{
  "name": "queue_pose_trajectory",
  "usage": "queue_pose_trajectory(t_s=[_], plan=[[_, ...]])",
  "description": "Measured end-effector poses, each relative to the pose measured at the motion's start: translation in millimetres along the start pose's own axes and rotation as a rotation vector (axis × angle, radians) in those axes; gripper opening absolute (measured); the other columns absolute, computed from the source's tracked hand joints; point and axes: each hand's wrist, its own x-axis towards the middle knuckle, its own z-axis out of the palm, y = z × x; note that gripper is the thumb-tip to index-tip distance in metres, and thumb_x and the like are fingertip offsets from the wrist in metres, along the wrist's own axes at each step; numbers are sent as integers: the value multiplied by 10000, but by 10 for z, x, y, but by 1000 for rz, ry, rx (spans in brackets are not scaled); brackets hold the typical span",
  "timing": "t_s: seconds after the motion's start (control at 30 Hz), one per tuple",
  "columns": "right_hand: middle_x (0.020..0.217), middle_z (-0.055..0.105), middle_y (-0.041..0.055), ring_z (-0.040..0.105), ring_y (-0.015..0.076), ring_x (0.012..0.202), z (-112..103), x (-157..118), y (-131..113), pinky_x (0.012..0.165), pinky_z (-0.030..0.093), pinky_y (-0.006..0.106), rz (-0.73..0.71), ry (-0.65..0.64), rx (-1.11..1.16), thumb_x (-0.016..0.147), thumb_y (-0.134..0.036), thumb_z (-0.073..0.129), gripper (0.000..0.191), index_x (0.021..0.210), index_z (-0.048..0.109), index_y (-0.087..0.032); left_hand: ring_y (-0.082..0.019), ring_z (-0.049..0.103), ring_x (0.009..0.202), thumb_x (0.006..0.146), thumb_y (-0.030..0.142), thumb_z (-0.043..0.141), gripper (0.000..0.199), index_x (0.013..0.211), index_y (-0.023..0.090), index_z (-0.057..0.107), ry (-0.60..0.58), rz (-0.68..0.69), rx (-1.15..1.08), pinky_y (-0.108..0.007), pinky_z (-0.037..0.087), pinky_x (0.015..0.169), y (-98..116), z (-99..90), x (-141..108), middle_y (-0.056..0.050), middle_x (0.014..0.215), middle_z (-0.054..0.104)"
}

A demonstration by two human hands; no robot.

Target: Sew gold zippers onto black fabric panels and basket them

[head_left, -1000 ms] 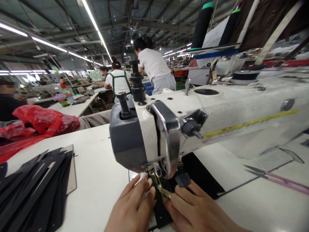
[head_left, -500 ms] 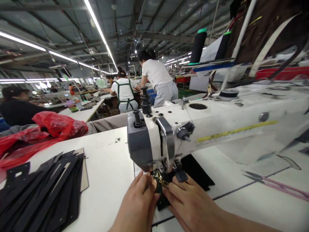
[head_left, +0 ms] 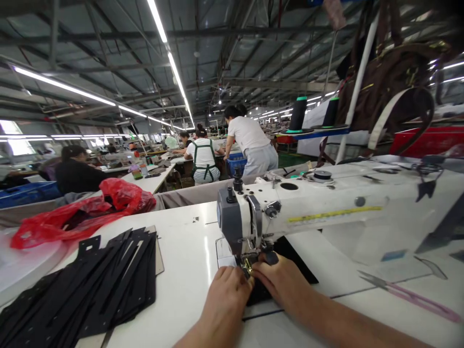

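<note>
At the head of a white sewing machine (head_left: pixel 315 203), both of my hands work close beside the presser foot. My left hand (head_left: pixel 228 297) is closed, its curled fingertips at a small dark piece with a gold-coloured metal part (head_left: pixel 248 266). From the other side my right hand (head_left: pixel 286 280) reaches in, thumb and fingers pinched at the same metal part. Its exact kind is too small to make out. A flat black panel (head_left: pixel 299 263) lies under the machine arm and shows again below my right hand. My fingers hide much of the needle area.
Left on the white table is a fanned pile of black cut pieces (head_left: pixel 119 280), with a red plastic bag (head_left: pixel 123 198) behind it. Pink-handled scissors (head_left: pixel 409 295) lie at right. Thread cones (head_left: pixel 297 115) stand behind the machine. Other people (head_left: pixel 253 145) work farther back.
My view has tilted up and drawn back, so the machine looks lower and smaller. Both hands remain near the presser foot; my right fingertips now pinch at the metal part's upper side.
</note>
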Motion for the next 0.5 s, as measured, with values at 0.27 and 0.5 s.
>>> queue_pose_trajectory(t_s=[0.27,0.5], plan=[[819,663,63,625,188,754,11,55,56,658,452,255,101,-3,47,838,-205,529,113,841,630,-155,-190,515,738,850,84,462,202,931,175,622,-47,-18,7,-312,460,621,35,-86,32,-59,833,550],[807,661,57,619,190,757,-14,94,-13,672,460,261,286,-4,54,790,-229,576,91,782,622,-151,-210,512,778,850,67,413,274,995,157,626,-109,-8,-25,-346,489,646,19,-124,67,-85,873,542]])
